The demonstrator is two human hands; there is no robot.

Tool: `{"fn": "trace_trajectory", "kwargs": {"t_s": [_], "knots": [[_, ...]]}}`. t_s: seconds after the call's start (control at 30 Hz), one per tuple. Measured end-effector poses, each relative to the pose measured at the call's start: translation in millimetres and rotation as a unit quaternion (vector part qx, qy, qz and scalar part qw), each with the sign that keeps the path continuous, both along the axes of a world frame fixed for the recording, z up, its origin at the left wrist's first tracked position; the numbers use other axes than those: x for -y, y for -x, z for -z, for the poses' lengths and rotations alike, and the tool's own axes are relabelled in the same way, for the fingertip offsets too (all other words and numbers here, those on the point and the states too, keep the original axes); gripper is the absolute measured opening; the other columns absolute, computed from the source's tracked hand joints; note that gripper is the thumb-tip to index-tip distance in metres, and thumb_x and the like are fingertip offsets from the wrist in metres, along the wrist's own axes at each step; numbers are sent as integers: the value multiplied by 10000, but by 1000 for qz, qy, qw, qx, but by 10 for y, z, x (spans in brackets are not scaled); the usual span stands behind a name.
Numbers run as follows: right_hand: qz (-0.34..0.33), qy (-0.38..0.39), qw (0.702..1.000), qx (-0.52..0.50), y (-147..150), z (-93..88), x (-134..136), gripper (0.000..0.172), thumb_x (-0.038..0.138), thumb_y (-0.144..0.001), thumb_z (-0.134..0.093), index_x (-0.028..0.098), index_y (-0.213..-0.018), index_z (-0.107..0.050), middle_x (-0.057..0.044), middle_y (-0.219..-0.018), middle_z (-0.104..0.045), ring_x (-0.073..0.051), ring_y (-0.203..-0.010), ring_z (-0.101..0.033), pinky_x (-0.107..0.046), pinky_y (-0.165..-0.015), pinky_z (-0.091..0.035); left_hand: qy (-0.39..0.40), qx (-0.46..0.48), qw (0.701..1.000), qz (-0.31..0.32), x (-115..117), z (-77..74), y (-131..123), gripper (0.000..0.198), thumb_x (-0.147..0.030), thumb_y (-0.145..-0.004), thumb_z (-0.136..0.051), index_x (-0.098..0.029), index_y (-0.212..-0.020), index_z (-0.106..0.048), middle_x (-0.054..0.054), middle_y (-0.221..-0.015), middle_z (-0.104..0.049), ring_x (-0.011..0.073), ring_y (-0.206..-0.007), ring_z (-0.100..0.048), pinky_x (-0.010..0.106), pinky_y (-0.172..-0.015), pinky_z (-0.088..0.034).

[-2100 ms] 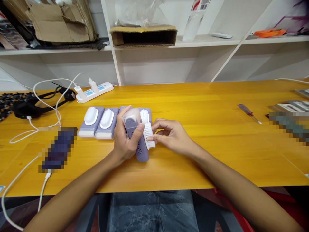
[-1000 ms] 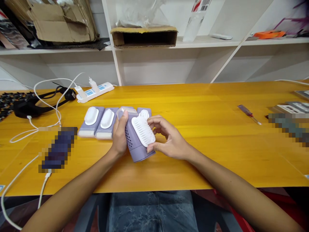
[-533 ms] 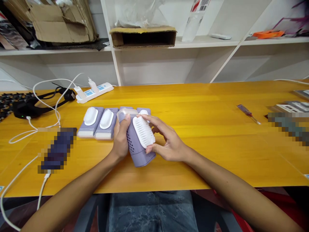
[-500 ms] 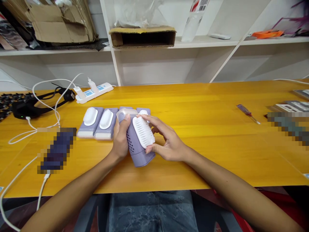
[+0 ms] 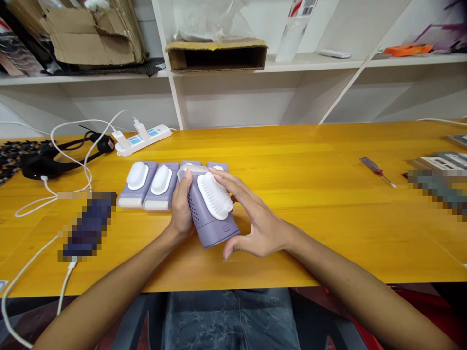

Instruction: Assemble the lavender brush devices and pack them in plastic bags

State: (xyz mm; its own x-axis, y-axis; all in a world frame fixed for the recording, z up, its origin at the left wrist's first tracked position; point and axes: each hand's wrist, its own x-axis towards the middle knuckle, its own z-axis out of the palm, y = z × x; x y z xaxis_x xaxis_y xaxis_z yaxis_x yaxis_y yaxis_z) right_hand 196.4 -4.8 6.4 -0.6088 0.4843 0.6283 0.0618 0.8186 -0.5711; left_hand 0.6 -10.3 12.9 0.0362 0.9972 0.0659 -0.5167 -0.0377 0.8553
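Observation:
My left hand (image 5: 182,206) grips a purple brush device (image 5: 215,233) by its left side, with the thumb near the translucent end. The device is tilted above the table. It has small holes along its side, an oval button mark near the lower end and a white bristled brush head (image 5: 215,197) on its face. My right hand (image 5: 257,221) is spread around the device's right side. Its fingers reach the top edge by the brush head, while the thumb stands off the lower corner. Behind lie similar purple devices (image 5: 144,187) with white brush heads, partly hidden by my left hand and the held one.
A blurred dark phone (image 5: 87,226) on a cable lies at left, below a black headset (image 5: 40,165) and a white power strip (image 5: 144,140). A screwdriver (image 5: 377,171) lies at right. White shelves with a cardboard box (image 5: 217,44) stand behind the table.
My right thumb has left the brush head's lower edge and swung down, and the hand has opened. The device has turned a little, showing more of its face.

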Motion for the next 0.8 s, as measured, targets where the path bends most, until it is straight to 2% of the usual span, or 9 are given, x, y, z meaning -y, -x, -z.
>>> {"fn": "trace_trajectory", "kwargs": {"t_s": [0.07,0.13,0.23,0.4,0.6,0.8], "knots": [[10,-10,1000,-5,12,-2,6,1329,698,-779,-971,373,-1821,-212,-161,-1859,-333,-418,-1718,-351,-673,-1371,-377,15,7,1000,14,8,-19,0,583,-744,-1010,-649,-197,-1185,-756,112,-1090,-854,342,-1075,-839,479,-898,-720],[23,-13,1000,-11,22,7,7,1320,687,-770,-982,359,-1813,-242,-179,-1845,-356,-428,-1711,-359,-663,-1315,-465,26,11,999,28,9,-31,2,600,-753,-1000,-650,-194,-1192,-755,120,-1083,-858,358,-1055,-845,486,-864,-727],[33,-13,999,-28,26,34,-6,1284,673,-760,-995,345,-1793,-306,-191,-1810,-415,-431,-1656,-446,-639,-1222,-570,34,14,999,33,5,-55,4,565,-729,-987,-680,-194,-1153,-752,121,-1068,-861,368,-1041,-847,491,-847,-728],[48,-9,998,-44,14,61,-35,1265,684,-734,-1005,355,-1770,-357,-184,-1787,-450,-415,-1535,-574,-630,-1139,-635,37,12,999,23,18,-124,-9,548,-727,-973,-690,-189,-1066,-738,129,-1082,-854,361,-1042,-842,479,-852,-723],[39,-11,998,-37,4,65,-47,1272,637,-730,-1026,374,-1773,-346,-173,-1805,-417,-412,-1539,-564,-580,-1087,-671,51,18,998,38,19,-171,-6,555,-709,-1019,-594,-187,-1120,-751,128,-1083,-844,366,-1064,-832,488,-843,-721],[34,15,999,-16,-27,54,-65,1290,659,-723,-1020,403,-1780,-326,-152,-1834,-365,-409,-1531,-560,-501,-984,-709,31,-20,998,46,-28,-156,34,670,-812,-1012,-500,-213,-1149,-768,121,-1014,-833,416,-1110,-811,551,-834,-717]]}}
